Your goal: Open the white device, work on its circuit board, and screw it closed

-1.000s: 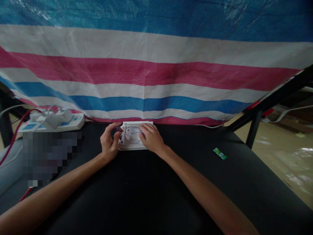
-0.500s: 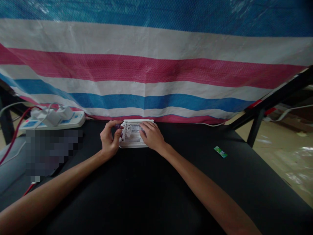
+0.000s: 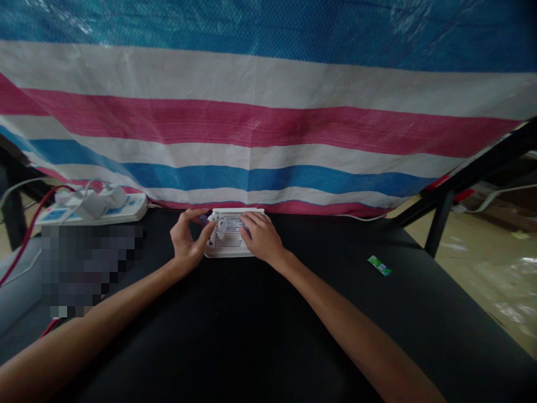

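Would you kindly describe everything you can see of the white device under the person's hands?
The white device is a flat, rectangular box, plastic by its look, lying on the black table near its far edge, just before the striped tarp. Its upper face shows a pale label and a field of small vent holes. The left hand grips its left end, with something small and purple at the fingertips; the right hand rests on its right part.
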Demonstrator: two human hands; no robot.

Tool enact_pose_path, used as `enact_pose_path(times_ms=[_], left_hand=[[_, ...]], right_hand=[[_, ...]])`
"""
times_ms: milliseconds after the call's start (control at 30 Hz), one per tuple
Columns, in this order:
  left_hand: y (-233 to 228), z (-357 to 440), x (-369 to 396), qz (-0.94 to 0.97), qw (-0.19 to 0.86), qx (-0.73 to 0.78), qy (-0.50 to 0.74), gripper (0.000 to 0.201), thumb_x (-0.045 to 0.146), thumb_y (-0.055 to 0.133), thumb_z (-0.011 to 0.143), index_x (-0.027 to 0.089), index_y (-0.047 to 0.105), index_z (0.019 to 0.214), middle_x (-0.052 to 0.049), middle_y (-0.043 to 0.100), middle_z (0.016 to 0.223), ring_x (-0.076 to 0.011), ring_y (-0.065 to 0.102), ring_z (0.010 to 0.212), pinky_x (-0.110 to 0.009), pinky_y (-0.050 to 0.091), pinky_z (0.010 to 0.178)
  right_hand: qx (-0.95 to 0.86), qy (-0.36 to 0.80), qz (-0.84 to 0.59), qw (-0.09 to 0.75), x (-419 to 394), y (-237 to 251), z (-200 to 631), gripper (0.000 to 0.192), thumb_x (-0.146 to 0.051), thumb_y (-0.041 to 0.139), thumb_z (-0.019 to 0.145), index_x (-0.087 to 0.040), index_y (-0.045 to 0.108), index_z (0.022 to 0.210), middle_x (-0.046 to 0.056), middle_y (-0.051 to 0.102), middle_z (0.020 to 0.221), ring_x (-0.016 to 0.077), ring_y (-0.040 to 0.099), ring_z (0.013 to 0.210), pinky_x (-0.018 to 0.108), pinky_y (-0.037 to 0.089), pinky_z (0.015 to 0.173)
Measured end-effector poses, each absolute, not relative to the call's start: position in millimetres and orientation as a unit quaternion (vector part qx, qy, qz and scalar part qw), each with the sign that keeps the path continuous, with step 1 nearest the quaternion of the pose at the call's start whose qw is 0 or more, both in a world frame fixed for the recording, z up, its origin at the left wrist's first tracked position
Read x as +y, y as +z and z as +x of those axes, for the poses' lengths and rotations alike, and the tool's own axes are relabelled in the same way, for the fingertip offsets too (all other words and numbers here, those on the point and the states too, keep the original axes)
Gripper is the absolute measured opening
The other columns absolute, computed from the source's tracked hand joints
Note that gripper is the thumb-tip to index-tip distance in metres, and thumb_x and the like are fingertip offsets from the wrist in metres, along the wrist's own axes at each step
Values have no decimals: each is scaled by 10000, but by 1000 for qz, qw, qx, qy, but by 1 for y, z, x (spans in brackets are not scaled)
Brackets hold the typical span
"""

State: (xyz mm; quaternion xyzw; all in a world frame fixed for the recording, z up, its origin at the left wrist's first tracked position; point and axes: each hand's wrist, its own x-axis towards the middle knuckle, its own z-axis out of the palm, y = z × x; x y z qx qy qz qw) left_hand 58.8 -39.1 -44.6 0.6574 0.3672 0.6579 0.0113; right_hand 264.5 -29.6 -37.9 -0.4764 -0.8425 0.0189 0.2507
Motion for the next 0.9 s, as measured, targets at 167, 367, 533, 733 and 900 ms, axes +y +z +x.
enact_pose_path(times_ms=[167,367,533,733,900], left_hand=[[-38,59,-45,691,-24,364,624,279,201,688,869,213,669,1146,1,623,817,-123,541,674,-265,463,647],[-40,58,-43,697,-40,368,615,256,186,666,881,194,668,1137,-11,635,822,-129,562,685,-265,479,652],[-45,57,-43,696,21,347,628,262,223,555,949,212,629,1200,-25,655,880,-133,599,700,-280,510,680],[-48,58,-45,701,29,362,613,258,223,527,967,211,611,1210,-21,667,881,-112,593,641,-265,516,668],[-46,59,-46,706,46,361,607,230,233,541,961,202,616,1177,-29,652,879,-137,619,703,-281,515,683]], right_hand=[[-840,25,-480,252,-30,-37,264,395,-292,455,967,-129,622,1286,137,615,1342,245,521,1271,416,379,1099],[-839,21,-483,250,-29,-39,264,402,-297,445,968,-134,619,1293,132,610,1353,242,513,1281,411,372,1105],[-840,23,-481,248,-29,-38,265,398,-296,452,969,-122,622,1284,141,610,1348,245,517,1277,413,376,1099],[-841,24,-477,253,-28,-39,265,397,-307,440,978,-133,618,1288,133,608,1352,244,511,1278,414,364,1105],[-843,24,-474,253,-29,-39,265,391,-295,448,972,-129,622,1280,137,612,1342,238,516,1276,404,362,1110]])
